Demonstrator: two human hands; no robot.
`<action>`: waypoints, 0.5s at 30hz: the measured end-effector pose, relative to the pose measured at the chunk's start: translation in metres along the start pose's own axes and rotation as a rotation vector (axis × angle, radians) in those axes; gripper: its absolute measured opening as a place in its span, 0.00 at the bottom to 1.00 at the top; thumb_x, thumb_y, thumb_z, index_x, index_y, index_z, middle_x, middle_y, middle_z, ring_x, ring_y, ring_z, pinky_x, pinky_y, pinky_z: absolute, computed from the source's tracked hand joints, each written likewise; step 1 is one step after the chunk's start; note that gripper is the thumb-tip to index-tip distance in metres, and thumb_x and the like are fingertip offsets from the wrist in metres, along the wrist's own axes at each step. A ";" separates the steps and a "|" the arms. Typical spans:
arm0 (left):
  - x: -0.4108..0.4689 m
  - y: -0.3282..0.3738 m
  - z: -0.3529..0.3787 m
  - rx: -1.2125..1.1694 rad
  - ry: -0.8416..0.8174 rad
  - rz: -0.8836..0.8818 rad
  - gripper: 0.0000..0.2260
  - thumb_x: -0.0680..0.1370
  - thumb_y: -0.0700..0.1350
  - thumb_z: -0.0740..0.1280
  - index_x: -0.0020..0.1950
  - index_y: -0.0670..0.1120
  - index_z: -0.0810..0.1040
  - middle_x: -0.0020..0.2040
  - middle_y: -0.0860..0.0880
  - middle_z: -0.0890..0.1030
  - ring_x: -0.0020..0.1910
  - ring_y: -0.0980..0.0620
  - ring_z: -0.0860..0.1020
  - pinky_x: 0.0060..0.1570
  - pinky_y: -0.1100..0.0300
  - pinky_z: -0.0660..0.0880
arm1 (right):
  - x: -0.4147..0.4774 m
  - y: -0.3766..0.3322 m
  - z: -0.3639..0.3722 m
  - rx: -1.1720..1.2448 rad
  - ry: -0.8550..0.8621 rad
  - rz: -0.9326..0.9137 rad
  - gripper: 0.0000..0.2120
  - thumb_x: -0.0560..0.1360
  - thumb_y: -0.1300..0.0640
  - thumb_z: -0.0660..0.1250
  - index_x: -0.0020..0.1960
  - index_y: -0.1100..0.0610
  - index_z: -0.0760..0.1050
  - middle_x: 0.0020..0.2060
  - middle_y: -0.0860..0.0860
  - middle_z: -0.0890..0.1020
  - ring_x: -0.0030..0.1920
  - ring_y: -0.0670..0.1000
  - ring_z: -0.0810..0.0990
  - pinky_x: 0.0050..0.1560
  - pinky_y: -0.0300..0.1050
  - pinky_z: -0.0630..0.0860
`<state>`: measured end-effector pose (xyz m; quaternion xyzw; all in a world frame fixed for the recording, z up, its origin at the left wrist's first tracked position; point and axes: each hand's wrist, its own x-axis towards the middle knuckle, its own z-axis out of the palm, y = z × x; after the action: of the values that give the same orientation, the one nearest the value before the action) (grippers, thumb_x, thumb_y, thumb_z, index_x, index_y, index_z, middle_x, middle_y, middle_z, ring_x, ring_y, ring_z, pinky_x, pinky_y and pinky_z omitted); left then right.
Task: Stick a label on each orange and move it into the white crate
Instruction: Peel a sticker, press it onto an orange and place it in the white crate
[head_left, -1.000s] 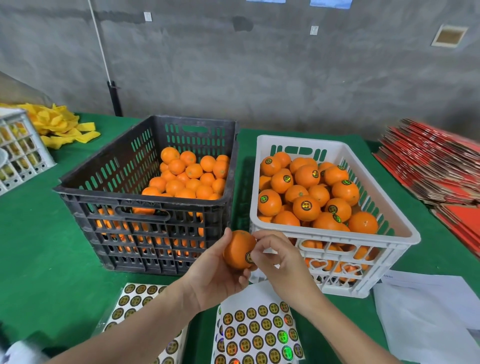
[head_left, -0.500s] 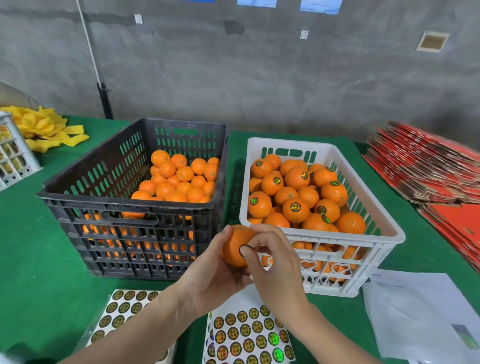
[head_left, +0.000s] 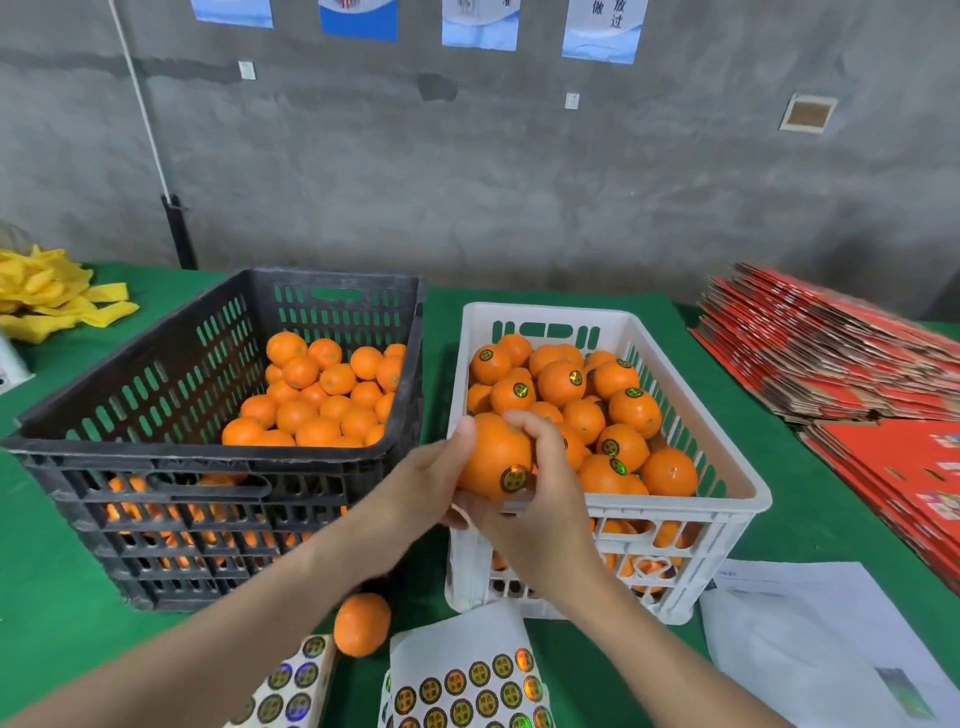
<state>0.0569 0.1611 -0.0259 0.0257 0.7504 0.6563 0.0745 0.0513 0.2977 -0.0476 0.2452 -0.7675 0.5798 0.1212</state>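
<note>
Our left hand (head_left: 421, 488) and right hand (head_left: 540, 499) both curl round an orange (head_left: 493, 452), label (head_left: 513, 478) on, over the white crate (head_left: 727, 512)'s near left corner; setting it inside seems next.

Both the left hand (head_left: 426, 483) and right hand (head_left: 540, 499) grip a labelled orange (head_left: 493, 457) at the white crate (head_left: 727, 499) rim.

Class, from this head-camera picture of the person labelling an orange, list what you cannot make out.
- Head view: the label on the held orange is too small and blurred to read.
- Fingers of the left hand: hidden behind that orange.
- In the black crate, lower oranges: mostly hidden by its wall and upper fruit.
- The sticker sheets: cut off by the bottom edge.
- The wall posters: cut off by the top edge.
</note>
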 end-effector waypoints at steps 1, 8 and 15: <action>0.009 0.006 -0.007 0.114 0.101 0.056 0.30 0.77 0.65 0.50 0.40 0.43 0.82 0.34 0.51 0.84 0.35 0.58 0.81 0.42 0.54 0.75 | 0.008 0.002 -0.002 0.002 0.018 -0.007 0.31 0.65 0.59 0.77 0.58 0.39 0.64 0.54 0.39 0.72 0.50 0.39 0.77 0.44 0.33 0.77; 0.056 0.016 -0.114 0.492 0.571 0.196 0.16 0.82 0.43 0.58 0.39 0.41 0.79 0.40 0.41 0.81 0.36 0.49 0.76 0.36 0.57 0.71 | 0.125 0.055 -0.021 -0.313 0.087 0.087 0.28 0.67 0.59 0.75 0.63 0.52 0.68 0.59 0.50 0.70 0.58 0.47 0.69 0.51 0.26 0.63; 0.068 -0.008 -0.151 0.544 0.600 0.049 0.12 0.81 0.35 0.59 0.41 0.41 0.79 0.39 0.44 0.80 0.39 0.42 0.78 0.42 0.52 0.74 | 0.241 0.127 -0.020 -0.830 -0.011 0.336 0.27 0.71 0.55 0.68 0.68 0.55 0.65 0.64 0.57 0.73 0.65 0.61 0.68 0.62 0.55 0.68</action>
<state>-0.0317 0.0214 -0.0195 -0.1303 0.8843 0.4136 -0.1732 -0.2208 0.2858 -0.0338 0.0508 -0.9650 0.2328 0.1095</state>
